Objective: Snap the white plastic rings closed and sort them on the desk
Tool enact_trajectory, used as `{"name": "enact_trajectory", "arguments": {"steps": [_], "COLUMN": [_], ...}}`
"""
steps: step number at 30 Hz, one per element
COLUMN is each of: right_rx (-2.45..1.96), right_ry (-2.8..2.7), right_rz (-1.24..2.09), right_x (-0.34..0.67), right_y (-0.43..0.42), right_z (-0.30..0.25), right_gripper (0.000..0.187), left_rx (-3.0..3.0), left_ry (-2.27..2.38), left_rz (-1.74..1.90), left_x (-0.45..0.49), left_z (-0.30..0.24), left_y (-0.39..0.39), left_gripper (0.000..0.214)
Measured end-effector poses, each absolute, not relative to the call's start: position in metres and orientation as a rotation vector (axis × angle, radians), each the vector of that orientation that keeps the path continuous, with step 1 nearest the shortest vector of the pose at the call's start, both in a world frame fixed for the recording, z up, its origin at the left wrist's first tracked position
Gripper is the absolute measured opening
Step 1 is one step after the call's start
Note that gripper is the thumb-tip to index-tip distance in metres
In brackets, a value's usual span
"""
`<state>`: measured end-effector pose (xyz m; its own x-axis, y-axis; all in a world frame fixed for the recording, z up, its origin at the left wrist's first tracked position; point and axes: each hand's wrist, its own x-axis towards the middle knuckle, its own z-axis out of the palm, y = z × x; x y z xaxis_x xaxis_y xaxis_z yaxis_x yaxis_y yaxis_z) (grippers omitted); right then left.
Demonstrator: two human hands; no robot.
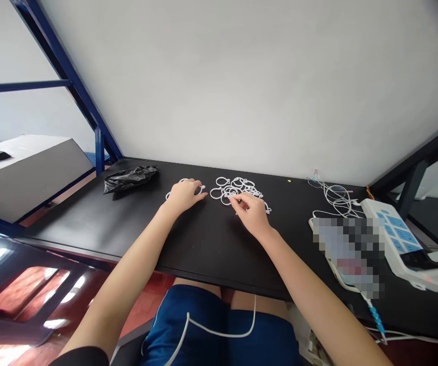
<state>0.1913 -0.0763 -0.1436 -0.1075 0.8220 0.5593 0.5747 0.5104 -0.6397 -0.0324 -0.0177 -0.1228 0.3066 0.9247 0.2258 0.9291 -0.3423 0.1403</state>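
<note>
Evidently, a crumpled black bag (130, 179) is lying on the black table (203, 241), well to the left of the pile of white rings (238, 187). Between the bag and that pile, a few loose rings (200, 190) are sitting just left of the pile, and the left hand (185, 195) is resting palm down over them, its thumb spreading away from the fingers; whether it is gripping any is hidden. At the pile's near edge, the right hand (250, 209) is pinching thumb and forefinger together on a white ring (225, 201), the other fingers curling in. Right of the pile, a small yellow speck (289, 181) is showing on the table. Farther right of the pile, a tangled white cable (337, 201) is lying, and nearer the person than the pile, a phone (346, 256) with a pixelated screen is resting. Farthest right of the pile, a white power strip (398, 231) with blue socket panels is lying.
</note>
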Motion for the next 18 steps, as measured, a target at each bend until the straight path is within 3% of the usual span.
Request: {"name": "enact_trajectory", "arguments": {"steps": [18], "right_rx": [-1.212], "right_ry": [-1.795], "right_rz": [0.344], "right_x": [0.194], "right_y": [-0.076], "right_z": [-0.141], "right_gripper": [0.023], "left_rx": [-2.416], "left_ry": [-1.814], "left_rz": [-0.411], "left_x": [-0.039], "left_z": [-0.135], "left_y": [-0.009], "left_gripper": [0.035]}}
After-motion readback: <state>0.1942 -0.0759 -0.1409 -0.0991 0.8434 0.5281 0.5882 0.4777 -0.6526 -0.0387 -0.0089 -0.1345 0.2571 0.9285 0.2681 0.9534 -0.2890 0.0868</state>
